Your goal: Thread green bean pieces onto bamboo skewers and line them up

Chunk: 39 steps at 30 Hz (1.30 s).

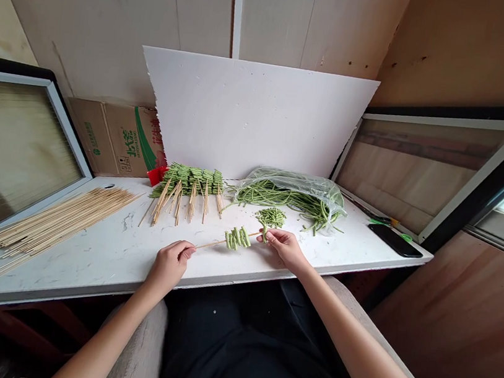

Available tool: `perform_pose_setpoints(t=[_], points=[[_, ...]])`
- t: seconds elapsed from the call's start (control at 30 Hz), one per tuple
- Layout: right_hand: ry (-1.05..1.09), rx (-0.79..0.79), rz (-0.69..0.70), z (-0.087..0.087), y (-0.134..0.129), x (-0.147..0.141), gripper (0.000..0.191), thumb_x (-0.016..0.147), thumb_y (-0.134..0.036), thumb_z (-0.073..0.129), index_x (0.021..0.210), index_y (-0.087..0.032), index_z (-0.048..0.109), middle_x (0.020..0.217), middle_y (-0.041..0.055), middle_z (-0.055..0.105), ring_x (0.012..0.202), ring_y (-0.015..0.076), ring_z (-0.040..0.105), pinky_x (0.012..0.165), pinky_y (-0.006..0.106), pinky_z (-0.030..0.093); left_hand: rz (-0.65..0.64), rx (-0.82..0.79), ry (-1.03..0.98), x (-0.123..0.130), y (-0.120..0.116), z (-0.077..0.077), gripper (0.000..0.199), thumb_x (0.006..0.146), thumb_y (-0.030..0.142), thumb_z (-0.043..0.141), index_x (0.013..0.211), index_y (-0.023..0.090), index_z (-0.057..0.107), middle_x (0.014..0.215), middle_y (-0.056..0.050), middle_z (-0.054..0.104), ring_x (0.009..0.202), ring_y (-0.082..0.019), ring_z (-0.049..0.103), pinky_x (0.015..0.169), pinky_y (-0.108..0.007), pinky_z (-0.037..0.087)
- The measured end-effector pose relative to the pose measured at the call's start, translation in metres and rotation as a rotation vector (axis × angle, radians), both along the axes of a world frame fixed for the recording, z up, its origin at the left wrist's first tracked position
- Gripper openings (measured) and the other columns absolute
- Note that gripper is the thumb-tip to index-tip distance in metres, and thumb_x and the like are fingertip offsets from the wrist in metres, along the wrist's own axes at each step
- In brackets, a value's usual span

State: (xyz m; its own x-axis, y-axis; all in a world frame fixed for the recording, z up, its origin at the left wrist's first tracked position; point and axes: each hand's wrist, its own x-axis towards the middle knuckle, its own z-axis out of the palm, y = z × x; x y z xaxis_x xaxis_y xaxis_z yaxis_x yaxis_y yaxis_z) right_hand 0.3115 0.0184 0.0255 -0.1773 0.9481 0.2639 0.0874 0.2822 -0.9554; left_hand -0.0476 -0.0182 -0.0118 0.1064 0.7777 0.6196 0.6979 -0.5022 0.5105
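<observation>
Left hand (170, 265): Fingers pinched narrow around the near end of a thin, pale wooden skewer (210, 245), held slantwise above the white, grey-flecked stone-look counter (106, 253).

Right hand (289, 250): Fingers drawn together on a short, light-green bean piece (265, 234) at the skewer's far end; whether the tip has pierced it cannot be told.

Skewer load: A row of short, light-green cut beans (237, 238) sits crosswise on the wood between the two sets of fingers, nearer the right, with bare stick showing on either side.

Cut pile: A small heap of chopped green bean pieces (270, 217) lies just beyond the right fingers.

Long beans: A clear, crinkled plastic bag (300, 182) spills long, slender green beans (274, 196) onto the counter, farther out past the heap.

Loaded sticks: Stacked green bean skewers (190, 181) rest ahead of the left fingers, their pale wooden ends fanned toward the person.

Bare sticks: A broad spread of straight, straw-coloured wooden skewers (63, 219) lies well to the left of the left fingers.

Right side: A flat black phone (395, 240) rests well to the right of the right fingers, near the counter's end.

Backdrop: A white, rough-edged board (262, 118) stands upright beyond both hands' fingers; a brown cardboard box with green markings (116, 138) sits beyond the left fingers.
</observation>
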Motion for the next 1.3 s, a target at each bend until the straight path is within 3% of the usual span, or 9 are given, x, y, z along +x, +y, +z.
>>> perform_pose_setpoints(t=[0.33, 0.97, 1.3], points=[[0.022, -0.002, 0.009, -0.007, 0.0046, 0.0027, 0.051, 0.086, -0.065, 0.073, 0.105, -0.019, 0.08, 0.101, 0.0097, 0.081, 0.099, 0.0263, 0.07, 0.081, 0.033, 0.05, -0.002, -0.034, -0.007, 0.0008, -0.0017, 0.0022, 0.022, 0.099, 0.028, 0.055, 0.088, 0.022, 0.073, 0.074, -0.002, 0.071, 0.067, -0.018, 0.064, 0.068, -0.029, 0.047], [-0.05, 0.015, -0.019, -0.0012, 0.002, 0.0023, 0.049, 0.088, -0.065, 0.072, 0.101, -0.019, 0.086, 0.1, 0.0089, 0.082, 0.091, 0.0252, 0.068, 0.086, 0.035, 0.049, -0.015, -0.009, -0.006, 0.0014, -0.0013, 0.0012, 0.023, 0.097, 0.02, 0.053, 0.086, 0.021, 0.073, 0.079, -0.003, 0.073, 0.071, -0.018, 0.066, 0.071, -0.028, 0.048], [-0.057, 0.062, 0.017, -0.0036, 0.0024, -0.0005, 0.046, 0.089, -0.064, 0.071, 0.095, -0.02, 0.086, 0.102, 0.0089, 0.081, 0.103, 0.0285, 0.07, 0.097, 0.038, 0.048, -0.022, 0.007, 0.004, 0.0011, -0.0017, -0.0004, 0.023, 0.1, 0.024, 0.054, 0.088, 0.02, 0.073, 0.077, -0.002, 0.071, 0.07, -0.017, 0.065, 0.07, -0.028, 0.048]])
